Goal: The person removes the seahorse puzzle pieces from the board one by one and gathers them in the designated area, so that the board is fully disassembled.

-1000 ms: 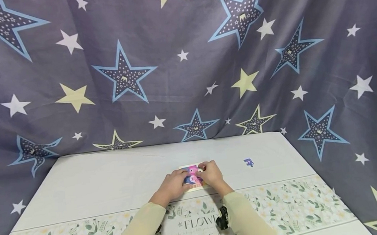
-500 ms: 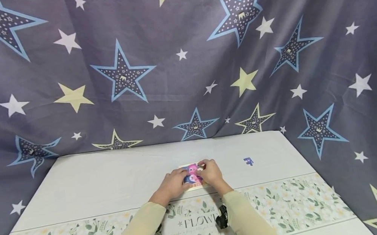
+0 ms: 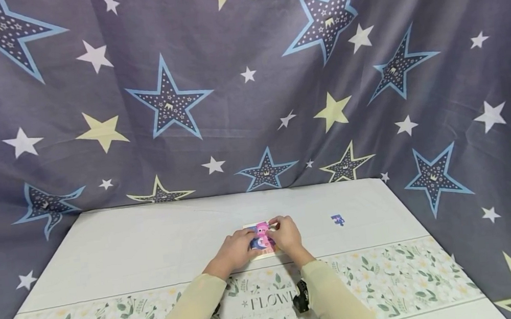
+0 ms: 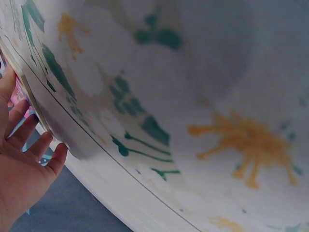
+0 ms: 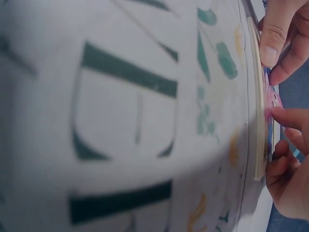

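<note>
A small jigsaw puzzle board [image 3: 263, 241] with a pink cartoon figure and a pale rim lies mid-table. My left hand [image 3: 234, 253] rests at its left side, thumb on the near part and fingers spread loosely over it. The left wrist view shows these fingers [image 4: 30, 130] slightly bent along the board's edge. At the board's right side, my right hand [image 3: 287, 234] has thumb and index finger together on a pink puzzle piece [image 5: 276, 99], which stands a little above the board in the right wrist view. The hands hide both sides of the picture.
One loose purple-blue puzzle piece [image 3: 337, 220] lies to the right on the white tablecloth [image 3: 162, 245]. A floral printed band [image 3: 392, 282] crosses the near part. Behind the table hangs a dark curtain [image 3: 213, 107] with stars.
</note>
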Motion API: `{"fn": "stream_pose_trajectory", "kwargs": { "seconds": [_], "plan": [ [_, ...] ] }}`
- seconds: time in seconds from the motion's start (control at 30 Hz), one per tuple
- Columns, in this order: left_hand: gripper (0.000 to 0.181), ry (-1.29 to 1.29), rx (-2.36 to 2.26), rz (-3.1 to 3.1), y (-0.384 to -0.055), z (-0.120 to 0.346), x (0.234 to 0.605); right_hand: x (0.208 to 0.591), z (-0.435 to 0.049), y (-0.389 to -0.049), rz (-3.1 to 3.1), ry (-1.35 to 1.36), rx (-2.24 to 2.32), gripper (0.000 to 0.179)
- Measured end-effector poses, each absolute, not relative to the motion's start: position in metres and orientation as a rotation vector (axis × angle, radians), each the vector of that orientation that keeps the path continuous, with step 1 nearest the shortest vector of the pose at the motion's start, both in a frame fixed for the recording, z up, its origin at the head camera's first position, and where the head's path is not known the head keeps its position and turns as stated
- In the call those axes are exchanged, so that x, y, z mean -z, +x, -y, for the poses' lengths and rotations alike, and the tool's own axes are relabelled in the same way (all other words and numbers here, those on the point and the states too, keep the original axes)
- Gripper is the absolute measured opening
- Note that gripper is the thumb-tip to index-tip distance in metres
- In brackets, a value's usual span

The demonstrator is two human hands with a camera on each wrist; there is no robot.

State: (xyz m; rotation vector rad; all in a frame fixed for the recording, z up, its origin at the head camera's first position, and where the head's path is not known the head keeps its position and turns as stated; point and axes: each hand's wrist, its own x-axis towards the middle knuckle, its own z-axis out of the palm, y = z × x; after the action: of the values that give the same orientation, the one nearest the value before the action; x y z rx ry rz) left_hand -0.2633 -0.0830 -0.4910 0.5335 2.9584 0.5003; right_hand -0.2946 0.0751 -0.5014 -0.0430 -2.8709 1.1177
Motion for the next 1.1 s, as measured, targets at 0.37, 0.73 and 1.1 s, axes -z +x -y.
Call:
{"fn": "stream_pose_trajectory", "kwargs": {
  "seconds": [0.37,0.73,1.1],
  "plan": [
    [0.054,0.544,-0.500,-2.964,-0.265,0.083,0.492,0.500,-0.074,-0.295,2.878,-0.021,-1.064,0.021],
    [0.052,0.522,-0.491,-2.947,-0.265,0.083,0.494,0.500,-0.079,-0.295,2.876,-0.036,-1.062,0.022],
    [0.053,0.514,-0.510,-2.938,-0.264,0.083,0.491,0.502,-0.092,-0.297,2.843,-0.047,-1.050,0.023]
  ]
}}
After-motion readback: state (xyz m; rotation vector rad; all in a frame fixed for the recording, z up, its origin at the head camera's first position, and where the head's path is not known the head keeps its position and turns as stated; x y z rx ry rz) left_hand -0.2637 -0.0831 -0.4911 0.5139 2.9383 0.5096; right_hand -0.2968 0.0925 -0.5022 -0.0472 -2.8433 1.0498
